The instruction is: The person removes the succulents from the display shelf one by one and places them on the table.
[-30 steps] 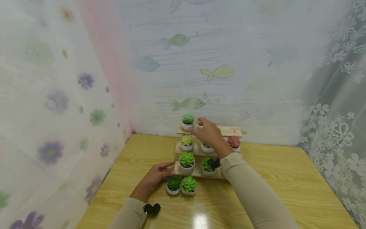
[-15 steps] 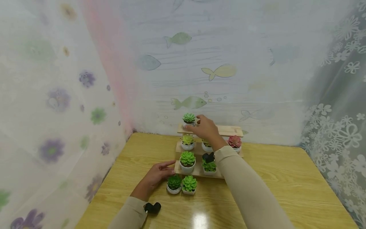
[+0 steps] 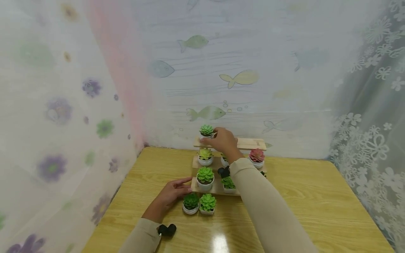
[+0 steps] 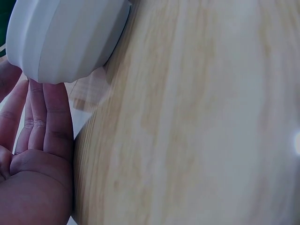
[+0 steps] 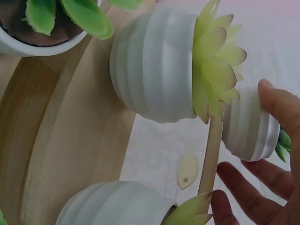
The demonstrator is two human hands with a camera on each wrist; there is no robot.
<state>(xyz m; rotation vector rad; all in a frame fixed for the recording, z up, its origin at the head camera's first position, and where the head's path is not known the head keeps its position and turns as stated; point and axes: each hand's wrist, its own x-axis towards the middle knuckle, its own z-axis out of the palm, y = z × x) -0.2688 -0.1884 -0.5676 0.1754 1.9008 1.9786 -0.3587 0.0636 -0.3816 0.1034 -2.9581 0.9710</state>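
Observation:
A three-tier wooden plant stand (image 3: pixel 251 143) holds small potted succulents. At the left end of its top tier, my right hand (image 3: pixel 223 140) pinches the white pot of a green succulent (image 3: pixel 206 130). In the right wrist view, thumb and fingers lie on either side of that ribbed white pot (image 5: pixel 248 126). My left hand (image 3: pixel 171 192) touches the left end of the bottom tier with fingers extended. Beside it on the table, a dark green succulent (image 3: pixel 191 202) and a light green succulent (image 3: pixel 207 203) stand close together in white pots.
The middle tier holds a yellow-green succulent (image 3: pixel 205 155), another partly hidden by my right hand, and a red succulent (image 3: pixel 256 155). On the bottom tier stand a green succulent (image 3: pixel 205 176) and another (image 3: pixel 228 183), partly behind my sleeve. Patterned curtains surround the wooden table (image 3: pixel 303 196).
My right hand has moved left along the top tier and now grips the pot there. The left hand stays at the bottom tier's end.

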